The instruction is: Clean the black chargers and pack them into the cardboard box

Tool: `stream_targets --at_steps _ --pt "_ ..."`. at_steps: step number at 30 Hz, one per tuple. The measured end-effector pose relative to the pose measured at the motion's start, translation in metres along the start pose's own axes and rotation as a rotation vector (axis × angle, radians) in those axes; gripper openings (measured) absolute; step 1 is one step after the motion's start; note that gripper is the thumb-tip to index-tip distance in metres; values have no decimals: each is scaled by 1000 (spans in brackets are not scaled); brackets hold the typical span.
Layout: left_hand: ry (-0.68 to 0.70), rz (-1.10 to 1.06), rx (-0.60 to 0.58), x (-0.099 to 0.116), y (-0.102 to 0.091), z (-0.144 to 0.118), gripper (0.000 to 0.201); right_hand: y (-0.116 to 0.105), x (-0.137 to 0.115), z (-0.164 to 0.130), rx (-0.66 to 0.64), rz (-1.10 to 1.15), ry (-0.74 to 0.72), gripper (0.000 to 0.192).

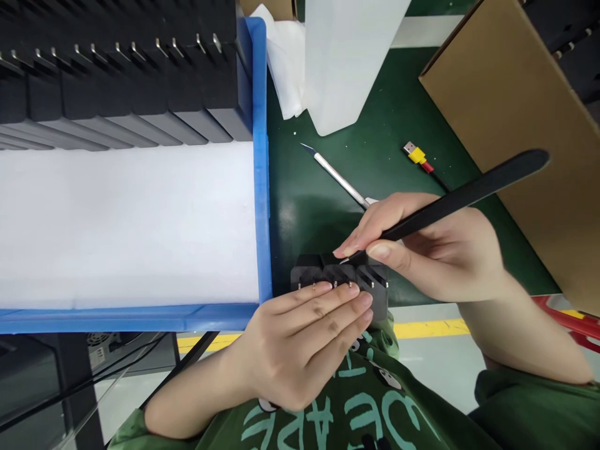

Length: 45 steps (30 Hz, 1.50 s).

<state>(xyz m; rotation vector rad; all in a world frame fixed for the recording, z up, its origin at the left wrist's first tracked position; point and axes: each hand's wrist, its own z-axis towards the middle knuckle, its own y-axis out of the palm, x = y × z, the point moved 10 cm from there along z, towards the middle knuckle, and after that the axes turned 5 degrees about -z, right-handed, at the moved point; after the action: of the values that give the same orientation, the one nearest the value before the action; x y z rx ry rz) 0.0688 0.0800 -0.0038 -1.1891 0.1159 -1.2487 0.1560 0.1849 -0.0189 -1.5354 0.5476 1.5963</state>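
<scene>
- Adapters [340, 278], three black plug blocks in a row at near edge of green mat [375, 156], just right of blue tray [261, 187].
- Left hand [300, 344] clasped over adapters' near side, fingers flat across prongs.
- Right hand [435, 247] pinching black tweezers [464, 197], tip touching middle adapter's top.

The person wears a dark green top [375, 406] with short sleeves, so both forearms are bare below the cloth. Across the chest of the top runs large pale mint lettering [328, 419], and above the lettering sit small black-and-white printed figures [387, 378]. The left hand [300, 344] and right hand [435, 250] are bare, without gloves, rings or a watch.
</scene>
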Motion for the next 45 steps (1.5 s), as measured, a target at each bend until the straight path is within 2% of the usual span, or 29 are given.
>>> stream_targets --at_steps 10,16,22,38,40,43,45 --pt "18 -14 -4 0 1 0 29 9 4 -2 -25 -53 28 6" --pt "-3 -11 110 0 -1 -5 33 9 3 -1 -31 -80 13 6" --pt "7 -3 12 0 1 0 23 9 4 -2 -27 -59 30 6" --pt "11 3 15 0 -2 1 24 5 3 -5 -40 -25 22 8" --pt "10 3 21 0 1 0 27 -2 1 -4 2 45 25 9" --pt "6 6 82 0 0 -3 30 -14 -3 -2 132 121 -4 13" --pt "12 1 100 1 -1 -4 32 -11 -7 1 151 111 -29 13"
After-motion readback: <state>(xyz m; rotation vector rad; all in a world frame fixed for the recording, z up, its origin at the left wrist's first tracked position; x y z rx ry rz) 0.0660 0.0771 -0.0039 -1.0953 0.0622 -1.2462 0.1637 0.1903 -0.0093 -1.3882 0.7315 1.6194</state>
